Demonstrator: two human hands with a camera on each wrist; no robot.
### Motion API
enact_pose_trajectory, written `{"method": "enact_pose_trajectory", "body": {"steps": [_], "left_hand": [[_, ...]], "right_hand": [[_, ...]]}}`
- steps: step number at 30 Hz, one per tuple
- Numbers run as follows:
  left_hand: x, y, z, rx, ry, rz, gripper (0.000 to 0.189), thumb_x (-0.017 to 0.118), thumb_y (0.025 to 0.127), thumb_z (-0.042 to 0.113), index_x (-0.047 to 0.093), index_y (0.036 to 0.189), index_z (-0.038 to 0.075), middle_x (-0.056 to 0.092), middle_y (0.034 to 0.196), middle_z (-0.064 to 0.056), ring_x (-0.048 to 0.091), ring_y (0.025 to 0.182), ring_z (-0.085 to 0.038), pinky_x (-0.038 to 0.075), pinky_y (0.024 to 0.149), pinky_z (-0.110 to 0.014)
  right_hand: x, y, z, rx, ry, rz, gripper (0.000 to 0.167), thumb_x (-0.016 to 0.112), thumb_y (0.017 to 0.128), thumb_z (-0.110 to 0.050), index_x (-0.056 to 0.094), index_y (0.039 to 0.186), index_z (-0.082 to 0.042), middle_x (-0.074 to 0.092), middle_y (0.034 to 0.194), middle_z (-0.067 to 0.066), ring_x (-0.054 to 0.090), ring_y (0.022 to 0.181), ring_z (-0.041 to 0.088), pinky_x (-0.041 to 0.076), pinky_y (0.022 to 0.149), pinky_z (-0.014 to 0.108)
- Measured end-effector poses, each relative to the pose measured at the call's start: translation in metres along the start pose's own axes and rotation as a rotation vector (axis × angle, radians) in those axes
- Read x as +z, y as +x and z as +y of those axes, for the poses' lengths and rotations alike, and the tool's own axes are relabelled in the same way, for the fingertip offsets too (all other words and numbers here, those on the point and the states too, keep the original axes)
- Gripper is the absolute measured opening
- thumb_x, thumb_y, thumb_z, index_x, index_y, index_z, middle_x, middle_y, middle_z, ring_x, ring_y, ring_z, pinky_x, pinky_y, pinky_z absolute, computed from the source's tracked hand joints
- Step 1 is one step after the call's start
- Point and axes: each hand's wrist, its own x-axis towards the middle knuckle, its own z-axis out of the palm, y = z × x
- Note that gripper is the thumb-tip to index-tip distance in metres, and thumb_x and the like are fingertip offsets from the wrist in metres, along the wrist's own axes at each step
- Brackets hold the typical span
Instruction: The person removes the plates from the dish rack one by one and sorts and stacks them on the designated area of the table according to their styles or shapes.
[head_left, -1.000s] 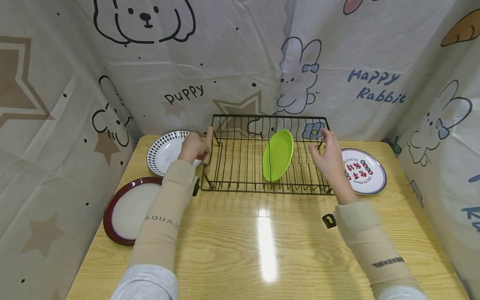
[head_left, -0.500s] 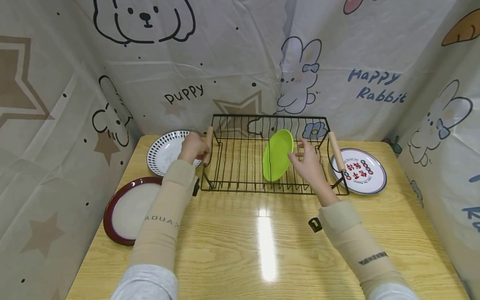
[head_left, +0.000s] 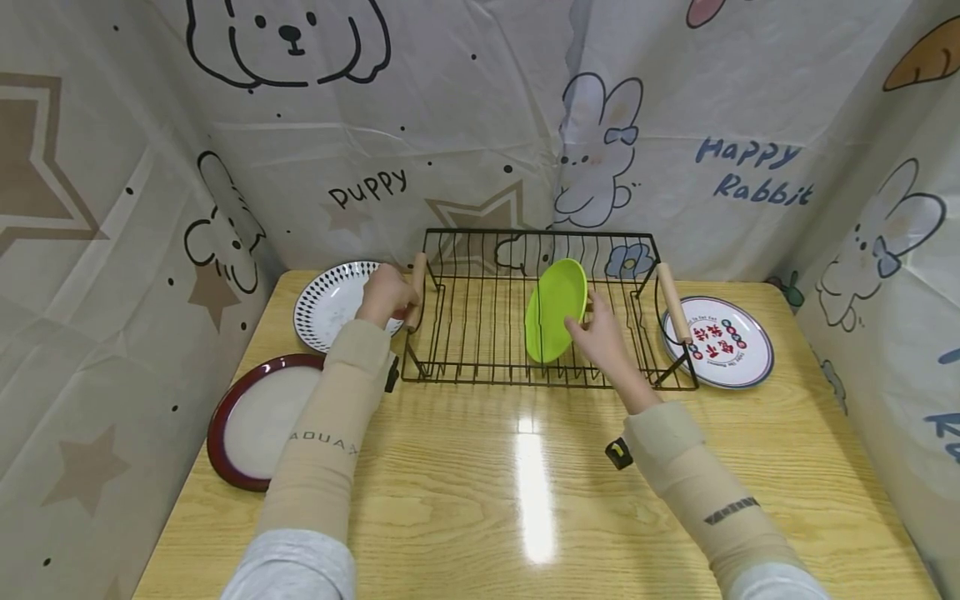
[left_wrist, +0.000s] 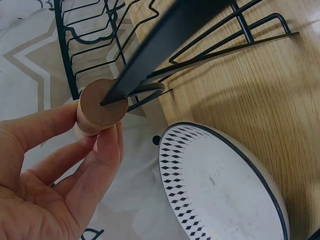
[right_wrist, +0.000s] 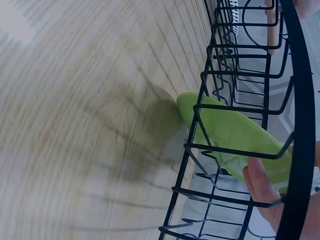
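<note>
A black wire dish rack stands on the table, with a green plate leaning upright between its wires. My left hand holds the rack's left wooden handle; in the left wrist view the thumb and fingers pinch this round handle. At the plate's right edge, my right hand pinches the rim. The right wrist view has the thumb against one face of the green plate, and the fingers lie on the other side, partly hidden by the rack bars.
A white plate with black diamonds lies left of the rack, and a maroon-rimmed plate lies nearer. Right of the rack, a white plate with red characters sits partly behind the right wooden handle. A printed curtain surrounds the table.
My right hand has moved left from near the rack's right handle to the green plate and now pinches its edge. The left hand stays on its handle.
</note>
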Motion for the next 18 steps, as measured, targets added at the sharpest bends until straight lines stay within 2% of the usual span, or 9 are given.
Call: {"method": "enact_pose_trajectory", "body": {"steps": [11,18], "left_hand": [[0.0000,0.0009,0.0001,-0.006,-0.009,-0.002,0.021,0.059,0.080,0.001,0.056,0.100,-0.006,0.056,0.101,-0.020,0.064,0.077,-0.032,0.056,0.062,-0.032],[0.0006,0.0020,-0.0006,-0.007,-0.009,-0.003,0.020,0.059,0.080,0.001,0.057,0.099,-0.006,0.056,0.101,-0.020,0.064,0.077,-0.031,0.057,0.063,-0.032]], "right_hand": [[0.0057,0.0002,0.0012,0.079,0.002,-0.004,0.063,0.051,0.090,-0.010,0.018,0.143,-0.002,0.051,0.113,0.026,0.061,0.092,0.035,0.057,0.061,0.028],[0.0065,-0.0014,0.0015,0.061,-0.027,0.023,0.060,0.048,0.088,-0.006,0.022,0.142,0.000,0.054,0.107,0.025,0.061,0.088,0.034,0.057,0.059,0.027]]}}
